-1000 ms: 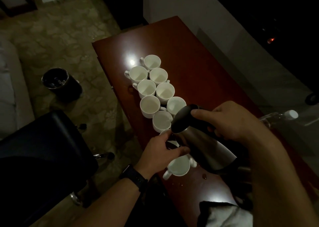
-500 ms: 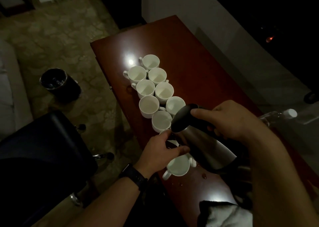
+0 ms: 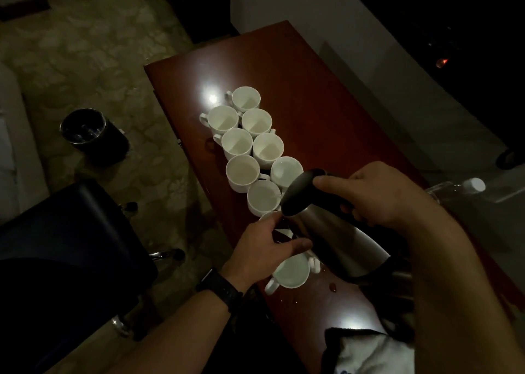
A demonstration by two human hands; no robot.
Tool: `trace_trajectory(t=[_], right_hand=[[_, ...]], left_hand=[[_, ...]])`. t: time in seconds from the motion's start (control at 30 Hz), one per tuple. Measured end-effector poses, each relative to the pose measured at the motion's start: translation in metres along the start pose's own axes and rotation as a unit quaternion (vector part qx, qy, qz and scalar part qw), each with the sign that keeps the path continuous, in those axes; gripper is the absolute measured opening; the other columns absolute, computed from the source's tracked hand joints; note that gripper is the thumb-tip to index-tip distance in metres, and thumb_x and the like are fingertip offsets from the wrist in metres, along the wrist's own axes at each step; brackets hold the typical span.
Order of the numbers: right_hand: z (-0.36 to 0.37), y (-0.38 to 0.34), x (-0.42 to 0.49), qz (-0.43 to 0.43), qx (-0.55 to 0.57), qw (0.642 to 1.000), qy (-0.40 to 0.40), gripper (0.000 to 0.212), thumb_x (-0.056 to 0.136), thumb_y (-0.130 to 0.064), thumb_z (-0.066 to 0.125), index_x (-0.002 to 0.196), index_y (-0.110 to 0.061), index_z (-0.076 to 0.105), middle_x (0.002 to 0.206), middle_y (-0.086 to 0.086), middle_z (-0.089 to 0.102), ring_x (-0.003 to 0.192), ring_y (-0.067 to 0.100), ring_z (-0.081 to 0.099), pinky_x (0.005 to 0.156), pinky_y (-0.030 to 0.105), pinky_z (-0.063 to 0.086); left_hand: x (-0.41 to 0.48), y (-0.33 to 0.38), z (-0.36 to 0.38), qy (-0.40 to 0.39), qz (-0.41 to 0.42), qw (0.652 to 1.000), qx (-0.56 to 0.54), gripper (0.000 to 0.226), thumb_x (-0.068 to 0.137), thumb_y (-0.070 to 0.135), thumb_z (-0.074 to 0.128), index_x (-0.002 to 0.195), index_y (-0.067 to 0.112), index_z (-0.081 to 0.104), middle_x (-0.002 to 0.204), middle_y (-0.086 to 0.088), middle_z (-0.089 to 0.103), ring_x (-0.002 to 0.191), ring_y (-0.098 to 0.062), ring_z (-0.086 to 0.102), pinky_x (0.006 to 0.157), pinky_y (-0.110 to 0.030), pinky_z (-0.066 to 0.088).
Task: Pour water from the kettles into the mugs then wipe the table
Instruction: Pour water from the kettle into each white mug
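Several white mugs (image 3: 257, 146) stand in two close rows down the middle of the reddish wooden table (image 3: 312, 95). My right hand (image 3: 377, 194) grips the black handle of a steel kettle (image 3: 338, 237), which is tilted with its spout down toward a mug (image 3: 267, 217) that is mostly hidden. My left hand (image 3: 267, 245) is wrapped around that hidden mug, right under the spout. Another white mug (image 3: 291, 274) stands just below my left hand. A white cloth (image 3: 372, 353) lies on the near end of the table.
Small water drops (image 3: 332, 287) lie on the table near the kettle's base. A clear plastic bottle (image 3: 457, 189) with a white cap lies at the table's right edge. A black chair (image 3: 71, 231) and a dark bin (image 3: 93, 137) stand on the floor to the left.
Both hands and the tilted kettle have stayed in place over the same mug. Only the view has shifted slightly.
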State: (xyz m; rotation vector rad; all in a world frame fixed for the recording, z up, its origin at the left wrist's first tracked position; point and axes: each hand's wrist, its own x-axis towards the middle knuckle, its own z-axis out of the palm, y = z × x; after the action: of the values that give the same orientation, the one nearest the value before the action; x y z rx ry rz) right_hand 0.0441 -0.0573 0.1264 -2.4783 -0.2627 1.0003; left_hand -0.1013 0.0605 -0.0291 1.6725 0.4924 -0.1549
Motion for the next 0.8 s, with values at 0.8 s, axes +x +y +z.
trace_trajectory(t=[0.8], right_hand=[[0.0009,-0.0042,-0.0028,-0.003,-0.018,1.000,0.000,0.060,0.081,-0.068,0.064,0.053,-0.015,0.068,0.045,-0.001,0.058,0.044,0.012,0.050,0.056,0.032,0.041]], left_hand=[[-0.0005,-0.0059,-0.0015,0.000,0.004,1.000,0.002,0.054,0.067,0.067,0.074,0.116,0.045,0.066,0.110,0.024,0.070,0.097,0.003,0.068,0.086,-0.030,0.059]])
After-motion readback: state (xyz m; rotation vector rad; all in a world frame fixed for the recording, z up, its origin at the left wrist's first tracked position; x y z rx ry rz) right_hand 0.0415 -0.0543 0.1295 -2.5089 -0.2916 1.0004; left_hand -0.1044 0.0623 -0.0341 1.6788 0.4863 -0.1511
